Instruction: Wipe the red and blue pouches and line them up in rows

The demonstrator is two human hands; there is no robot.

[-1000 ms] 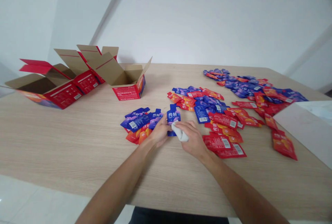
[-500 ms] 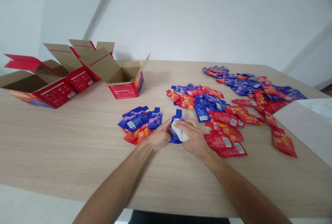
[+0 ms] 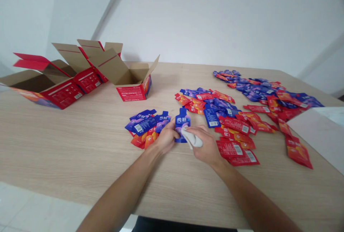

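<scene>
My left hand (image 3: 167, 138) grips a blue pouch (image 3: 182, 119) by its left edge, fingers closed around it. The pouch has a narrow spout-like top, white lettering and a purple fruit print, and its front faces me. In my right hand (image 3: 206, 145) is a folded white cloth (image 3: 192, 138), pinched between the fingers and lying against the lower right of the pouch. Just left of my left hand lies a small heap of blue pouches (image 3: 145, 126) and orange-red pouches (image 3: 139, 141).
Open red cardboard boxes (image 3: 131, 93) stand at the back left, flaps up. A large spread of mixed red and blue pouches (image 3: 233, 124) covers the right side. A white sheet-like panel (image 3: 319, 135) lies at the right edge of the wooden table (image 3: 88, 160).
The white cloth in my right hand has moved down and to the right across the pouch, baring its lettering. My left hand keeps hold of the pouch. The view has shifted slightly.
</scene>
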